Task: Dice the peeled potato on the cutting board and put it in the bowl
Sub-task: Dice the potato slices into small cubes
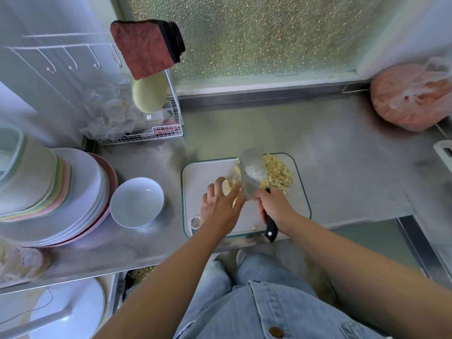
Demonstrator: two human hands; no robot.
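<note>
Gripping the cleaver (pixel 254 176) by its black handle: right hand (pixel 274 206), fingers curled round it. Left hand (pixel 220 206): fingers loosely spread, resting on potato pieces (pixel 230 185) beside the blade. Bowl (pixel 137 201): just left of cutting board (pixel 203 178). Diced potato (pixel 280 177): heaped at the board's far right corner.

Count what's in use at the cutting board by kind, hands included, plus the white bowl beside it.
Hands: 2 (left hand, right hand)
Cleaver: 1
Cutting board: 1
White bowl: 1
Total: 5
</note>
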